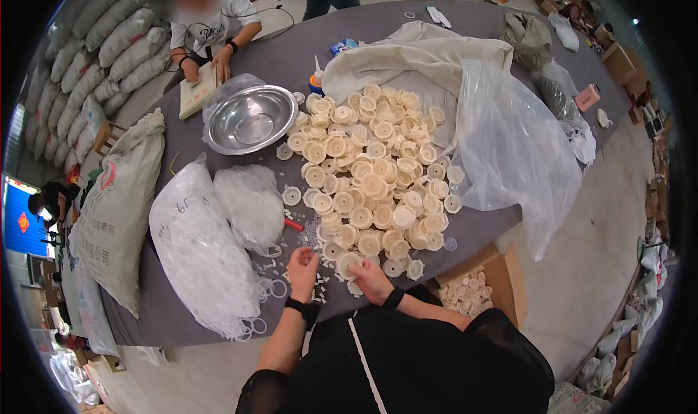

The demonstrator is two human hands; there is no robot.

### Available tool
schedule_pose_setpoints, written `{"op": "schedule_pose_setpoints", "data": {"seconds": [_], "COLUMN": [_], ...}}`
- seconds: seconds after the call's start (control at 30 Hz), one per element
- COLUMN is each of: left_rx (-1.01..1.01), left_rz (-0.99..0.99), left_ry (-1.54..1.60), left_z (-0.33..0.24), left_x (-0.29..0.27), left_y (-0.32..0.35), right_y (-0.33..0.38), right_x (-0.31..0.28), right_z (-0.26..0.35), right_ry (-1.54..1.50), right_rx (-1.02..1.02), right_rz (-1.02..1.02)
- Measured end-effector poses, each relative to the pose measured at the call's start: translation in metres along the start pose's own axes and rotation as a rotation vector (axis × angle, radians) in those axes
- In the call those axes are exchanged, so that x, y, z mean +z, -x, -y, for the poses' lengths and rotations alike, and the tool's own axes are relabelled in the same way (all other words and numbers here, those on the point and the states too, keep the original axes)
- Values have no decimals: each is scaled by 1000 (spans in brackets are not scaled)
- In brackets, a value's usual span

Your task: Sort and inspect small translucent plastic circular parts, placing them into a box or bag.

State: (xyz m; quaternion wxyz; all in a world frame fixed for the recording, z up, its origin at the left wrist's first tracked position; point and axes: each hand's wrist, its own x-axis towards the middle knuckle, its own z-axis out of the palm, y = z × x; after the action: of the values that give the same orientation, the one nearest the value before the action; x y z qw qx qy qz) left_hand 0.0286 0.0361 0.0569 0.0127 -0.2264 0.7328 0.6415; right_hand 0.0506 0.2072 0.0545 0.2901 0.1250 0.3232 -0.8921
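Near the close edge of the grey worktop (481, 228), the right hand (374, 281) holds a round cream disc (349, 264) by its right edge, at the near side of a broad pile of similar discs (374, 185). The left hand (302, 271) is just left of it, fingers drawn close together; whether they grip anything, I cannot tell. Being round, the held disc has no long axis. Small white pieces (320, 289) lie between the hands.

There's a round cream disc (348, 265) in the right hand (373, 280). Dozens more discs (374, 185) lie heaped beyond.
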Motion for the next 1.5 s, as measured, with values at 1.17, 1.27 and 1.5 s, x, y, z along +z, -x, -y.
{"op": "schedule_pose_setpoints", "data": {"seconds": [1.17, 1.27, 1.5], "left_rx": [205, 225, 17], "left_rz": [405, 399, 350], "left_ry": [-16, -44, 171], "left_z": [-151, -148, -137], "left_x": [-23, -27, -26], "left_y": [105, 108, 115], "right_y": [47, 46, 47], "right_x": [73, 73, 71], "right_z": [98, 94, 88], "right_ry": [1097, 1089, 1050], "right_rx": [-828, -801, -697], "right_rz": [697, 716, 668]}}
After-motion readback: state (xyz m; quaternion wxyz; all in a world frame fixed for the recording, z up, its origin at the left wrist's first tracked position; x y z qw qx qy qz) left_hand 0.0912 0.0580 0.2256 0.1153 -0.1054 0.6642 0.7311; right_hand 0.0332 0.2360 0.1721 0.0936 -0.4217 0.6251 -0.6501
